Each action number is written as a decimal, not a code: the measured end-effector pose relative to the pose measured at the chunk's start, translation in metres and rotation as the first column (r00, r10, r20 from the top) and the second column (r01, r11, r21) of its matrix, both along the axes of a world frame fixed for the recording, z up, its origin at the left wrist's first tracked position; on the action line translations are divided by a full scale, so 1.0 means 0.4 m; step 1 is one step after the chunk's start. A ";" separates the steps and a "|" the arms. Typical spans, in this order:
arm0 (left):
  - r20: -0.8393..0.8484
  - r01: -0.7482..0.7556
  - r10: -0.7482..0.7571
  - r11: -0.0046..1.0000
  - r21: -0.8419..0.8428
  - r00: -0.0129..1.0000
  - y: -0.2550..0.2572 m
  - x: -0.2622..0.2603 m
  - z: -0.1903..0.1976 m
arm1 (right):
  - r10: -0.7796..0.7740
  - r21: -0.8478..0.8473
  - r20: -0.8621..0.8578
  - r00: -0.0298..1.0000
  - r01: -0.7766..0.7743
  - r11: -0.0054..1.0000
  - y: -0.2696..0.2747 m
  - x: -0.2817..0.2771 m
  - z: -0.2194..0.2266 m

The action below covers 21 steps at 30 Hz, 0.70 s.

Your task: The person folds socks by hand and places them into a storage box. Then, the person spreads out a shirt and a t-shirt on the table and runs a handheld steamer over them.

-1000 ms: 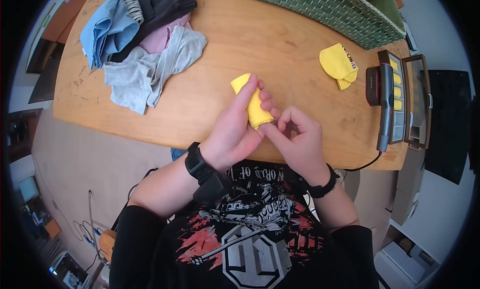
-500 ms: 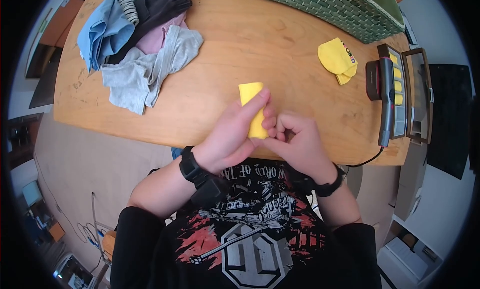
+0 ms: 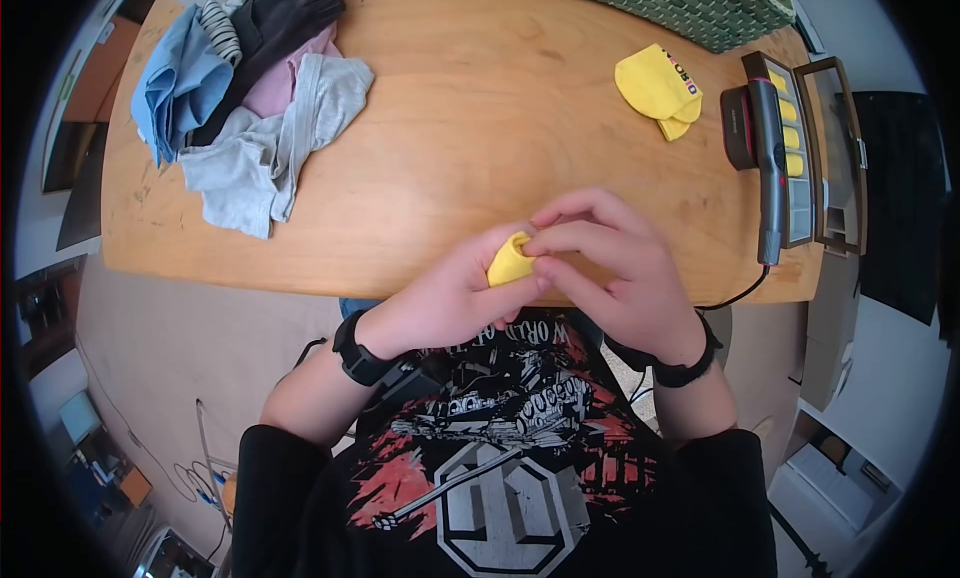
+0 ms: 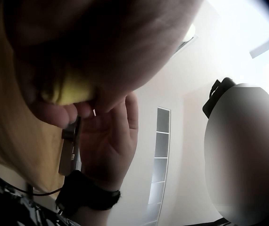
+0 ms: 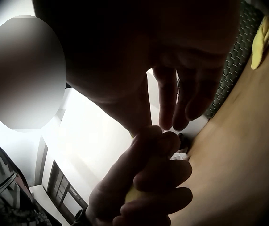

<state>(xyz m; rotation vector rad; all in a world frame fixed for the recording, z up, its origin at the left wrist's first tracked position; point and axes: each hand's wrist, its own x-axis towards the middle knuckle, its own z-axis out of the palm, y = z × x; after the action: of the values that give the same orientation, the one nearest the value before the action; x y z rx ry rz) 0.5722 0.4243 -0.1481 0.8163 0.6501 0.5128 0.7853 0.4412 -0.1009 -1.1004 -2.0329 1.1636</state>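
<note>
A tightly rolled yellow sock [image 3: 509, 266] is gripped in my left hand [image 3: 455, 286], low over the table's near edge. The roll's end faces up, with its folded rim showing. At that rim, the thumb and index finger of my right hand [image 3: 630, 268] pinch the fabric, while the other fingers arch above. In the left wrist view the yellow roll [image 4: 70, 89] shows between the left hand's fingers and palm. The right wrist view is dark, and fingers mostly hide the roll there.
Flat yellow socks [image 3: 652, 86] with lettering lie right of centre. At the right edge stands a compartment box [image 3: 798, 218] holding several yellow rolls, beside a corded dark grey device [image 3: 772, 203]. A green woven basket [image 3: 690, 13] is at the back. Piled clothes [image 3: 240, 173] lie far left.
Both hands have come closer to the body with the rolled sock. The left hand has turned so the roll's end faces up, and the right fingers have moved from its lower end onto that rim.
</note>
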 end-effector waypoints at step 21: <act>-0.258 0.174 -0.186 0.982 -0.069 0.948 0.028 -0.018 0.050 | -0.226 -0.241 -0.089 0.970 0.199 0.950 -0.026 -0.018 -0.029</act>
<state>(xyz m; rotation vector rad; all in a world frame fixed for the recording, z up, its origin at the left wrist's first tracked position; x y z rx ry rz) 0.5649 0.4354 -0.1281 0.9000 0.8195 0.2229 0.7779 0.4310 -0.1125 -1.2956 -1.6747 1.3409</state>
